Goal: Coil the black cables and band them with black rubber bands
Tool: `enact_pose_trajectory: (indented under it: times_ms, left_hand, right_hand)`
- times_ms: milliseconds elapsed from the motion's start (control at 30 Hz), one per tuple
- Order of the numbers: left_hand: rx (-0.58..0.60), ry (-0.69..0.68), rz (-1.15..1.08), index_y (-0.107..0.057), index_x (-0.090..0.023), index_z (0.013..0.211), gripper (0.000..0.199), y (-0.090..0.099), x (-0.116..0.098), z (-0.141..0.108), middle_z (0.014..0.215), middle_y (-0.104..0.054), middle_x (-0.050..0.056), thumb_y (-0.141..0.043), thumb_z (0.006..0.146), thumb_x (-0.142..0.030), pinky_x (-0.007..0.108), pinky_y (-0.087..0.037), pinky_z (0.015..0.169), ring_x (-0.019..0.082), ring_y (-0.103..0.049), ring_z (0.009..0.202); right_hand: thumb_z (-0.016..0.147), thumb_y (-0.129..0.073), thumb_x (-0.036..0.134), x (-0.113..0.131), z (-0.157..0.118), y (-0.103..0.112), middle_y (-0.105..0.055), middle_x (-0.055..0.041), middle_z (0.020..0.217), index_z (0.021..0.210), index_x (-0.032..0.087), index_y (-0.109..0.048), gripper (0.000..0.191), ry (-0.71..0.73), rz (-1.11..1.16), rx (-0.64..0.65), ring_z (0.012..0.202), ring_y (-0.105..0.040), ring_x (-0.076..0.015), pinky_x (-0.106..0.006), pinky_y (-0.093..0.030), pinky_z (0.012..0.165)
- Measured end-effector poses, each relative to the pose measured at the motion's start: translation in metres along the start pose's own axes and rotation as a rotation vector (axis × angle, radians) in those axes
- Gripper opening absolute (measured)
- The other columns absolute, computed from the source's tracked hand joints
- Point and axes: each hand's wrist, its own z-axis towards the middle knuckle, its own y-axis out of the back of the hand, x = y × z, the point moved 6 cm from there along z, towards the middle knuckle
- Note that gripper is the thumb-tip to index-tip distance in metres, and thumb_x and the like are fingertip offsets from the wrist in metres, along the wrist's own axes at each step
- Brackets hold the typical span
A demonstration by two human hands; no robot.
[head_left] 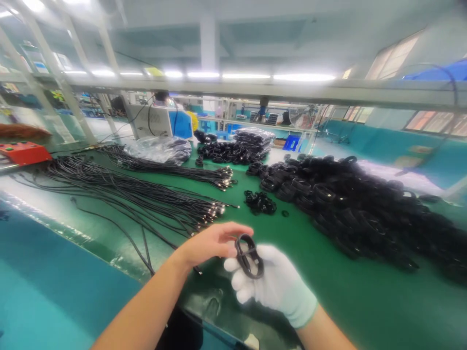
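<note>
A coiled black cable (249, 256), bound across its middle by a dark band, rests upright against the fingers and palm of my right hand (275, 282), which wears a white glove and is closed on it. My bare left hand (211, 243) is at the coil's upper left, its fingers apart and the fingertips close to the coil's edge; whether they touch it is hard to tell. Beyond my left hand lie long straight black cables (146, 194) with metal plugs at their right ends. A small heap of black bands (260, 202) lies behind the coil.
A big pile of coiled black cables (350, 204) covers the right of the green table (328, 296). At the back are a smaller pile (229, 151), stacked bagged coils (253, 138) and clear plastic bags (156, 148). A red box (27, 153) stands far left.
</note>
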Motion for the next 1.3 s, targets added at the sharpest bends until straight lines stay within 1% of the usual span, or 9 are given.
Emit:
enact_pose_trajectory:
  times_ms: [100,233,367,533,733,900,967,1167,1300]
  left_hand:
    - [0.011,0.019,0.046,-0.062,-0.016,0.111,0.040,-0.003,0.004,0.003,0.108,-0.065,0.007,-0.064,0.070,-0.018,0.034,-0.045,0.090,0.023,-0.058,0.102]
    - [-0.160,0.084,0.319,-0.063,-0.022,0.109,0.039,0.005,0.002,0.003,0.115,-0.062,0.004,-0.065,0.070,-0.020,0.034,-0.047,0.089,0.024,-0.056,0.106]
    - [-0.314,0.034,0.294,-0.059,-0.021,0.115,0.039,0.014,0.006,0.003,0.120,-0.060,0.006,-0.061,0.077,-0.026,0.035,-0.043,0.097,0.022,-0.056,0.110]
    - [-0.402,0.036,0.243,-0.062,-0.016,0.106,0.030,0.022,0.024,0.007,0.111,-0.065,0.009,-0.060,0.079,-0.030,0.036,-0.046,0.094,0.022,-0.060,0.103]
    - [-0.468,0.055,0.263,-0.063,-0.015,0.100,0.027,0.029,0.024,0.005,0.098,-0.068,0.006,-0.057,0.081,-0.033,0.032,-0.050,0.083,0.018,-0.064,0.086]
    - [-0.422,0.084,0.322,-0.064,-0.017,0.096,0.023,0.028,0.023,0.008,0.090,-0.069,0.003,-0.055,0.081,-0.033,0.029,-0.050,0.077,0.017,-0.065,0.079]
    - [-0.406,0.082,0.352,-0.064,-0.018,0.094,0.022,0.027,0.024,0.008,0.091,-0.069,0.003,-0.055,0.081,-0.033,0.029,-0.050,0.078,0.017,-0.065,0.081]
    - [-0.400,0.100,0.439,-0.065,-0.020,0.093,0.023,0.029,0.025,0.005,0.093,-0.070,0.002,-0.053,0.081,-0.036,0.030,-0.049,0.079,0.019,-0.065,0.084]
    - [-0.368,0.140,0.506,-0.065,-0.021,0.094,0.028,0.031,0.030,0.006,0.093,-0.070,0.002,-0.051,0.081,-0.041,0.030,-0.048,0.080,0.021,-0.065,0.085]
  right_hand:
    - [0.082,-0.048,0.045,0.002,0.001,0.008,-0.062,-0.0122,0.095,0.106,0.003,-0.060,0.050,0.054,-0.128,-0.105,0.078,-0.062,-0.0186,-0.031,-0.052,0.070]
    - [0.074,-0.066,0.024,0.018,-0.004,0.024,-0.061,-0.0083,0.099,0.122,0.015,-0.048,0.052,0.273,-0.558,-0.396,0.078,-0.063,-0.0183,-0.034,-0.052,0.070]
    - [0.078,-0.058,0.030,0.031,-0.009,0.031,-0.059,-0.0094,0.106,0.120,0.017,-0.047,0.045,0.310,-0.853,-0.516,0.082,-0.062,-0.0203,-0.039,-0.052,0.075]
    - [0.059,-0.067,0.018,0.065,-0.034,0.054,-0.058,-0.0158,0.114,0.111,0.014,-0.062,0.052,0.239,-1.547,-1.045,0.112,-0.047,-0.0379,-0.055,-0.030,0.098]
    - [0.082,-0.045,0.035,0.082,-0.060,0.068,-0.055,-0.0124,0.127,0.135,0.015,-0.043,0.056,0.181,-1.418,-1.119,0.116,-0.052,-0.0248,-0.040,-0.039,0.098]
    - [0.061,-0.068,0.023,0.072,-0.044,0.058,-0.054,-0.0153,0.126,0.135,0.016,-0.044,0.078,0.080,-1.623,-1.069,0.120,-0.043,-0.0371,-0.052,-0.029,0.101]
    - [0.063,-0.065,0.019,0.070,-0.040,0.058,-0.055,-0.0144,0.124,0.137,0.017,-0.040,0.078,0.055,-1.678,-1.039,0.116,-0.047,-0.0343,-0.051,-0.031,0.100]
    - [0.072,-0.067,0.031,0.067,-0.061,0.057,-0.051,-0.0085,0.128,0.139,0.024,-0.032,0.077,0.225,-1.095,-0.716,0.114,-0.052,-0.0220,-0.035,-0.042,0.096]
    - [0.072,-0.067,0.028,0.078,-0.101,0.062,-0.053,-0.0075,0.126,0.138,0.023,-0.033,0.075,0.383,-1.120,-0.868,0.113,-0.053,-0.0207,-0.034,-0.043,0.097]
